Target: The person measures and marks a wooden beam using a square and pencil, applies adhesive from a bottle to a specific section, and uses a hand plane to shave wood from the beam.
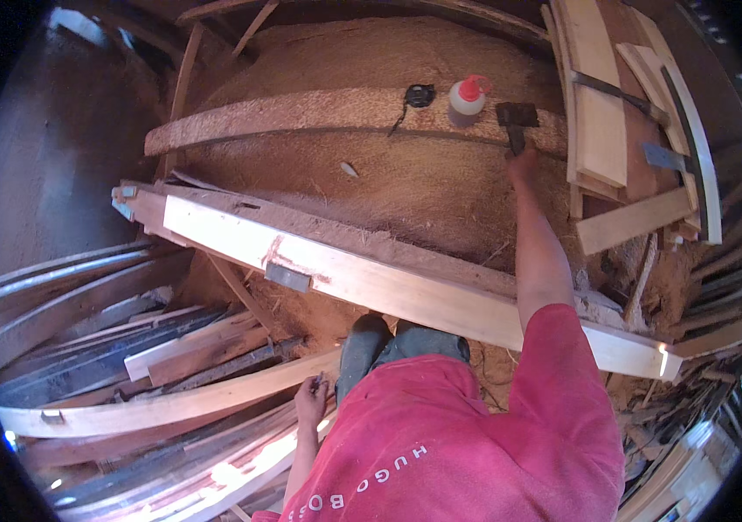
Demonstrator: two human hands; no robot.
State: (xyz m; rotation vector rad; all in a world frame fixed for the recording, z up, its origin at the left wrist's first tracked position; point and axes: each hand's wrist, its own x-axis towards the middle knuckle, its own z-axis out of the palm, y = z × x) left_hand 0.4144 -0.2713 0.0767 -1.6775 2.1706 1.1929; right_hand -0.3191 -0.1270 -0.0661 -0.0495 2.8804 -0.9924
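Note:
My right hand (523, 163) reaches far forward across the bench, closed around the handle of a dark, block-headed tool (517, 114); its exact kind is unclear. The tool's head is over the right part of a long rough plank (284, 116). Beside it on that plank stand a whitish squeeze bottle (465, 104) with a red cap and, farther left, a black tape measure (421, 95). Low at my left side hangs my left hand (311, 402), its fingers curled; what they hold, if anything, is too small to make out.
A pale planed board (388, 291) runs along the bench's near side, with a small grey block (287, 277) against it. Stacked boards (601, 96) lie at far right. Curved timbers (171, 409) pile up on the left. Sawdust (301, 170) covers the area behind the bench.

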